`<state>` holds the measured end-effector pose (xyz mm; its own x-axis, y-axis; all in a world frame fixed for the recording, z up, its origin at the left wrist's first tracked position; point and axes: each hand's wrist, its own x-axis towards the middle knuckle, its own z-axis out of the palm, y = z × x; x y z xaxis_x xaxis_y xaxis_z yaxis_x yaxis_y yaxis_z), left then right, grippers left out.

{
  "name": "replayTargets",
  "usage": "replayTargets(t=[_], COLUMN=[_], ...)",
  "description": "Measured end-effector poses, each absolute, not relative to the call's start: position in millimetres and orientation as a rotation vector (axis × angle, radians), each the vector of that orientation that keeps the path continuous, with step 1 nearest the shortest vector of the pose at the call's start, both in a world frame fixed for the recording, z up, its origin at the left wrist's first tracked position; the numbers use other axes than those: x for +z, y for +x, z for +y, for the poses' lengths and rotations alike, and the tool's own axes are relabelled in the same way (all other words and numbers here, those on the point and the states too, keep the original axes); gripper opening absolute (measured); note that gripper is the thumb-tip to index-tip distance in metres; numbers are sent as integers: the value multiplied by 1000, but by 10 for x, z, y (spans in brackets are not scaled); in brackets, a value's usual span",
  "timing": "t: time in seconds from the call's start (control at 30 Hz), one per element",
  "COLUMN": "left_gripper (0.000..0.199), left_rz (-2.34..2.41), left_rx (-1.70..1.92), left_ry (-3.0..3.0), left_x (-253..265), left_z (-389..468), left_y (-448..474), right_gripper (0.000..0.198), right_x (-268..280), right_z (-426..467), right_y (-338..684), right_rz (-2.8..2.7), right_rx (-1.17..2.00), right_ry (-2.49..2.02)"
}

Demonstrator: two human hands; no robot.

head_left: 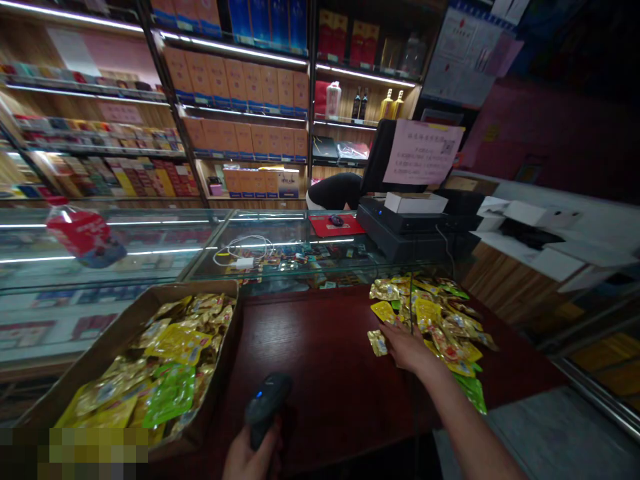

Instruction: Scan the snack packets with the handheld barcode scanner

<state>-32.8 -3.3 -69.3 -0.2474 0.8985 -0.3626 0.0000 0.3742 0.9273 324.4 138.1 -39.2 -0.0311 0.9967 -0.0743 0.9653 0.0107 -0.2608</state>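
Left hand (253, 455) clamped round the scanner (271, 393); right hand (407, 350), grip can't tell: one careless sweep could spill packets (445, 340) off the bench (310, 333)!

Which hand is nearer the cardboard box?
Left. The left hand holds a scanner just right of the box; the right hand is farther off, at the loose packets.

White LED strips (235, 49) lit the dim shop from the display shelves (311, 100) and streaked the glass counter (150, 233). Soft sheen lay on the red-brown tabletop (285, 320); a blue indicator (259, 395) glowed on the barcode scanner (271, 389). The pink wall (565, 127) sank into shadow. The drink bottle (85, 233) was blurred, wide-angle distortion slanted the shelves, and mosaic blocks (93, 453) hid the lower-left corner.
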Motion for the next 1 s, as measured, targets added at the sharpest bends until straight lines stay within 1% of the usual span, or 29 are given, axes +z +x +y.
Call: replayTargets(t=[0.07, 0.2, 0.27, 0.37, 0.53, 0.73, 0.83, 1.0], left_gripper=[54, 52, 51, 49, 32, 32, 31, 34], left_rz=[1562, 1537, 1522, 1524, 1567, 1580, 1577, 1526], left_rx=[1088, 1117, 1125, 1116, 1098, 1089, 1102, 1083], left_ry=[840, 858, 868, 909, 1063, 960, 964, 964], left_x=[-682, -669, -654, -590, -360, -133, -90, -110], left_z=[-35, -35, -47, -114, -290, -288, -265, -264], left_y=[-316, -297, -290, -277, -247, -266, -275, -270], right_gripper=[60, 31, 23, 26, 32, 41, 43, 38], right_x=[-372, -298, -304, -395, -589, -785, -864, -896], right_z=[1427, 1562, 1585, 1523, 1322, 1132, 1084, 1079], right_y=[3254, 2974, 2724, 2312, 1869, 1660, 1593, 1571], right_rz=[-2146, -2049, -1980, -1895, -1711, -1265, -1176, -1217], right_rx=[369, 414, 511, 732, 992, 1221, 1258, 1247], right_ry=[-2018, -1870, -1750, -1502, -1265, -1127, -1126, -1120])
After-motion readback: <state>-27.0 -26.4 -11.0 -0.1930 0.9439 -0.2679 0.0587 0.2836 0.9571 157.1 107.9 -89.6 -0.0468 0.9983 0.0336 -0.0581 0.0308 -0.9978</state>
